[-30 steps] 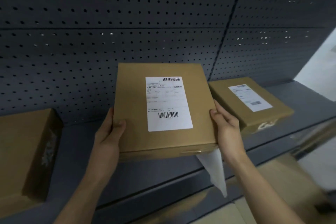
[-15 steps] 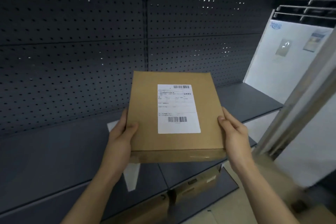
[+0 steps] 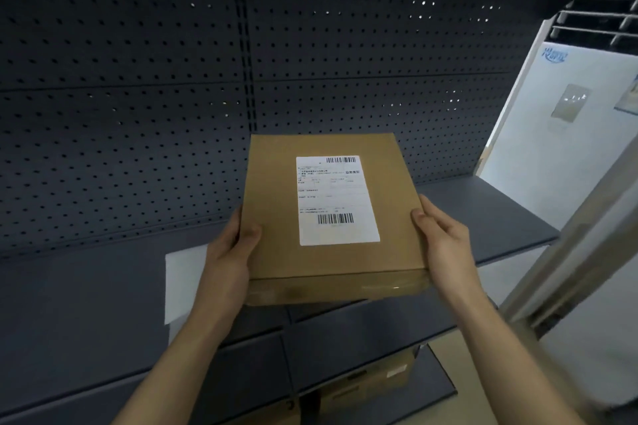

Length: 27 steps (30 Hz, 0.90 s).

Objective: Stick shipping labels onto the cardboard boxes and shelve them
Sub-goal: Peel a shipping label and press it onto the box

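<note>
I hold a flat brown cardboard box [image 3: 331,259] in both hands, just above the dark grey shelf [image 3: 483,217]. A white shipping label [image 3: 336,200] with two barcodes is stuck on its top face. My left hand [image 3: 229,259] grips the box's left edge with the thumb on top. My right hand [image 3: 443,241] grips the right edge the same way. A white sheet [image 3: 183,283] hangs below my left hand; how it is held is hidden.
A dark perforated back panel [image 3: 138,114] rises behind the shelf. On a lower shelf sits another cardboard box [image 3: 366,383]. A white appliance [image 3: 566,134] stands to the right, with a pale metal post [image 3: 580,252] in front of it.
The view has swung right along the shelving, so the boxes lying on the shelf a second ago are out of sight. Both hands keep the same hold on the labelled box.
</note>
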Each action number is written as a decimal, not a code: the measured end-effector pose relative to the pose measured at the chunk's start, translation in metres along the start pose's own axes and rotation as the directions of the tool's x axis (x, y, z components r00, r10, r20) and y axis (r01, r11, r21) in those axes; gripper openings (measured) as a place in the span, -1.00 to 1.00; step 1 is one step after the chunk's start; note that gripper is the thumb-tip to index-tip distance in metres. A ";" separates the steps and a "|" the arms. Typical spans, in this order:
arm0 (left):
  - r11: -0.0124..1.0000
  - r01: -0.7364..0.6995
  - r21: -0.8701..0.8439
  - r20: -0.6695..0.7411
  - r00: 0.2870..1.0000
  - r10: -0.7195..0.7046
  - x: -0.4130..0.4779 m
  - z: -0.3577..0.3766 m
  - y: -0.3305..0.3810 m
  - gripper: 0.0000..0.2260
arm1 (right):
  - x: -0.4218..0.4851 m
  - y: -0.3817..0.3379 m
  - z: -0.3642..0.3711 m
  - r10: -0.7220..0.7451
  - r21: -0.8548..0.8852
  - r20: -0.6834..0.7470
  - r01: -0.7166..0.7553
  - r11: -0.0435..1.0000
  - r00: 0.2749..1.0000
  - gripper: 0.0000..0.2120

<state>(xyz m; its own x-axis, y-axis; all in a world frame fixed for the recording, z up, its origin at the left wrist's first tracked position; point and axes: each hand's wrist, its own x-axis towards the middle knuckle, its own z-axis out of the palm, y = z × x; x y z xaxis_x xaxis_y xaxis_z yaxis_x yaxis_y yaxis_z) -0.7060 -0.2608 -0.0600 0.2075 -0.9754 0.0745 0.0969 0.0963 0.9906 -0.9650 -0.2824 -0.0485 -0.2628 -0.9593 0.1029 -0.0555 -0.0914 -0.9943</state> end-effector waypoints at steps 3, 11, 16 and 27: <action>1.000 0.007 -0.017 -0.027 1.000 -0.007 0.021 0.004 -0.003 -0.65 | 0.030 -0.003 0.009 -0.003 -0.037 0.027 0.004 0.999 1.000 -0.62; 0.997 0.072 0.015 -0.029 0.997 -0.072 0.058 0.023 -0.009 -0.68 | 0.091 -0.001 0.017 0.097 -0.071 0.091 -0.090 0.993 0.991 -0.65; 0.987 0.153 0.041 -0.083 0.985 -0.149 0.073 0.030 -0.011 -0.73 | 0.116 0.008 0.019 0.142 -0.075 0.176 -0.131 0.989 0.974 -0.75; 0.985 0.167 0.053 -0.169 0.973 -0.156 0.083 0.049 -0.014 -0.78 | 0.152 0.026 0.020 0.136 -0.066 0.252 -0.123 0.990 0.958 -0.77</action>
<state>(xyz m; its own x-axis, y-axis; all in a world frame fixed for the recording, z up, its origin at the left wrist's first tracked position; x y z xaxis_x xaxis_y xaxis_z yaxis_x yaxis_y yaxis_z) -0.7375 -0.3528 -0.0619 0.3515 -0.9307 -0.1010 0.0781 -0.0784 0.9939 -0.9871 -0.4364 -0.0596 -0.0171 -0.9989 -0.0442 -0.0858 0.0455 -0.9953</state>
